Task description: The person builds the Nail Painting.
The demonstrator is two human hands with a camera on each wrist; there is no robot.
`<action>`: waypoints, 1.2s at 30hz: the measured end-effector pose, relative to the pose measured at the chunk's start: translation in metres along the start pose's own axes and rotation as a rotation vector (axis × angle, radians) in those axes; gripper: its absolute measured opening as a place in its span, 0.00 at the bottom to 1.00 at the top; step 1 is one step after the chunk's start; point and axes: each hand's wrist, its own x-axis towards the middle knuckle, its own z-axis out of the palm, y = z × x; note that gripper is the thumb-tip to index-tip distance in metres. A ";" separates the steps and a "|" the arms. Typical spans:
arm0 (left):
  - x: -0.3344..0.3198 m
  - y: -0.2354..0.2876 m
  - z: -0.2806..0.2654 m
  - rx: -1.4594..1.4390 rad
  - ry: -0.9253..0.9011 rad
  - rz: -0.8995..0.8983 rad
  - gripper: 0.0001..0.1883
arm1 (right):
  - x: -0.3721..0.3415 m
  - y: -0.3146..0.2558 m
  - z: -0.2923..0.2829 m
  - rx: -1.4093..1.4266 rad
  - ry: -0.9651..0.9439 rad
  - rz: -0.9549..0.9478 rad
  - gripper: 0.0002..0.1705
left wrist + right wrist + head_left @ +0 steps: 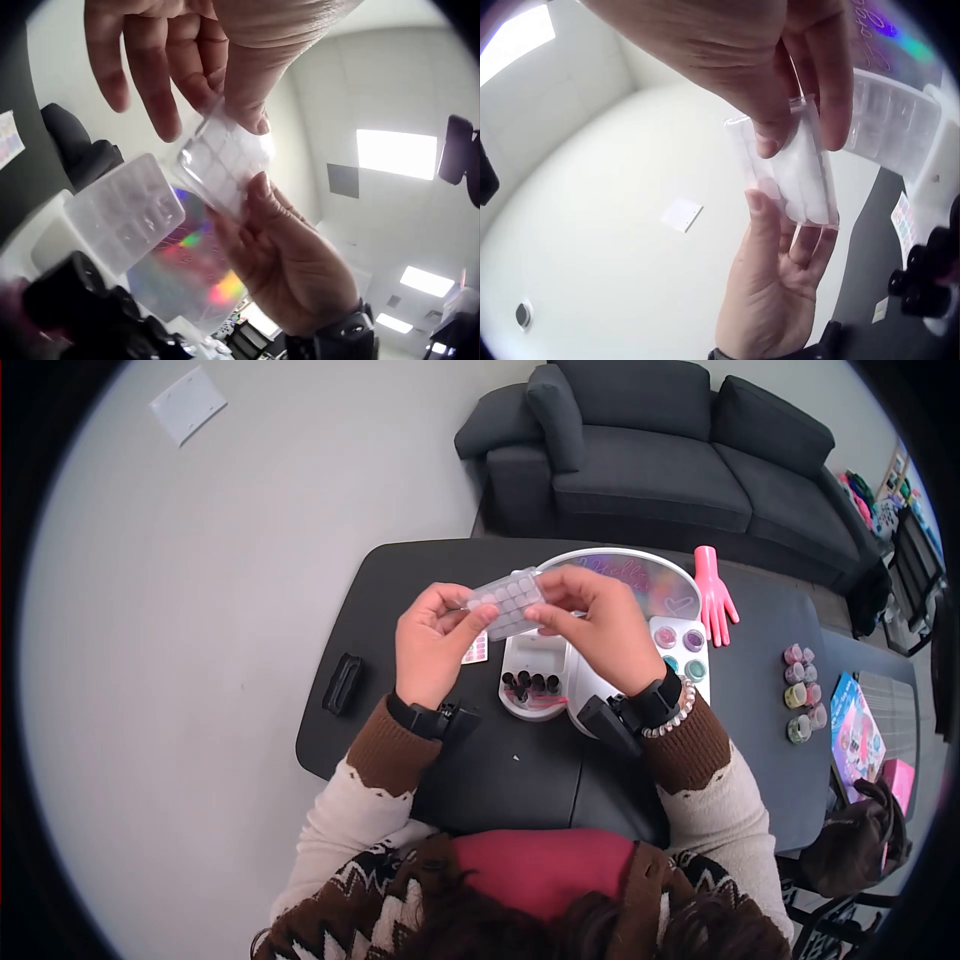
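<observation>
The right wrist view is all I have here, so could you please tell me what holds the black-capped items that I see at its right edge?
Observer: The head view shows the black-capped items sitting in the near part of a white tray.
Operator: Thank you. Which item is at the right end of the shimmering arched panel?
Observer: A pink model hand, its fingers pointing toward the person.
Operator: And what lies to the left of the left hand, the one pinching the clear pack?
Observer: A small black case, on the dark table near its left edge.
</observation>
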 end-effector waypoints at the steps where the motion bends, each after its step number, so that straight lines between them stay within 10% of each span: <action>1: 0.000 -0.003 -0.002 -0.001 0.003 0.002 0.12 | 0.000 -0.001 -0.002 -0.001 -0.003 -0.001 0.22; 13: 0.028 -0.044 -0.057 1.161 -0.208 -0.033 0.33 | 0.000 0.026 -0.002 -0.743 0.158 -0.232 0.06; 27: 0.037 -0.040 -0.055 1.177 -0.294 -0.080 0.16 | -0.009 0.018 0.011 -0.946 0.137 -0.274 0.08; 36: 0.014 0.013 -0.023 0.433 0.106 -0.008 0.14 | -0.010 0.030 0.016 -0.995 0.095 -0.265 0.06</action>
